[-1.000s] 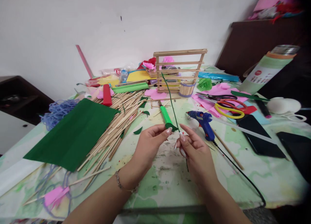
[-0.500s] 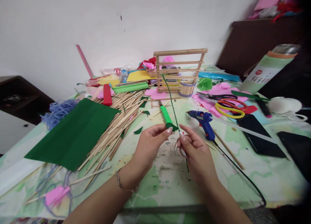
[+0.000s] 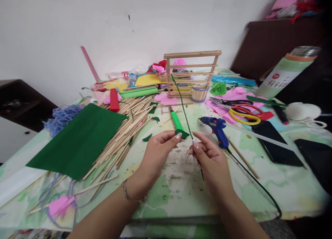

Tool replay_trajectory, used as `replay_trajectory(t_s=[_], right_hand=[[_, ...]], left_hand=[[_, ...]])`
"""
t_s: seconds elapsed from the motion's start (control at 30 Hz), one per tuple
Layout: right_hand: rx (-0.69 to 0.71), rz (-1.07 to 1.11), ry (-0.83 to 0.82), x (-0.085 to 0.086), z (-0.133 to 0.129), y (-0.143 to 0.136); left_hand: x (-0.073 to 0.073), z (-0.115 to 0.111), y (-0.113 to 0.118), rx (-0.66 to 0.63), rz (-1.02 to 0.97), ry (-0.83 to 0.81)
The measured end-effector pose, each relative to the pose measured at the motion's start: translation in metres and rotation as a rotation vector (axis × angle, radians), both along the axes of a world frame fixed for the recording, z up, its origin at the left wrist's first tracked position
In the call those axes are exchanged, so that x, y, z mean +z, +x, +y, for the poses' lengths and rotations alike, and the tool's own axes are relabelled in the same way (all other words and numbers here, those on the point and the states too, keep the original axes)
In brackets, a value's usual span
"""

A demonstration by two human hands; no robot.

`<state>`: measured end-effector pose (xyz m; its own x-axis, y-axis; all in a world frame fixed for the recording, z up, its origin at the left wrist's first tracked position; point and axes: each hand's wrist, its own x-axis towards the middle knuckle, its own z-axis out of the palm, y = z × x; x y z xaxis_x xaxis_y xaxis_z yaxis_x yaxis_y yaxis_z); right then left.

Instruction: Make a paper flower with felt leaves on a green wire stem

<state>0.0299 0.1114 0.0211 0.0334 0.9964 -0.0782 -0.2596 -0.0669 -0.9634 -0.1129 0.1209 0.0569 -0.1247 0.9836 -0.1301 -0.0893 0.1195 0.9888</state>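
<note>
My left hand (image 3: 162, 149) pinches a small dark green paper leaf (image 3: 183, 133) between thumb and finger, its pointed end facing right. In my right hand (image 3: 207, 156) is a thin stem wrapped in green (image 3: 183, 104), gripped near its lower part. The stem leans up and to the left, and its lower end shows below the fingers. Leaf and stem are close together, with a narrow gap between them. Just beyond the leaf lies a green utility knife (image 3: 176, 120). A blue hot glue gun (image 3: 216, 128) rests on the table to the right of my right hand.
Thin wooden sticks (image 3: 124, 132) and a dark green paper sheet (image 3: 77, 142) cover the left. A stick frame (image 3: 193, 55) stands at the back beside a small stick basket (image 3: 199, 94). Scissors (image 3: 245, 116), phones (image 3: 277, 145) and a tilted bottle (image 3: 287, 73) occupy the right.
The stem has tilted slightly further left at its top. The leaf is turned a little, showing more of its face. Both hands keep their hold.
</note>
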Motion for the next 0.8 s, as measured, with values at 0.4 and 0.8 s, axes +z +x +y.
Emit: replay_trajectory(t_s=[0.4,0.8], right_hand=[[0.156,-0.858,0.185,-0.01,-0.032,0.043],[0.212,-1.188,0.44,-0.025,-0.024,0.028]], left_hand=[[-0.061,-0.081,-0.005,0.131,1.014,0.258],[-0.063,-0.107,-0.025,0.003,1.41,0.556]])
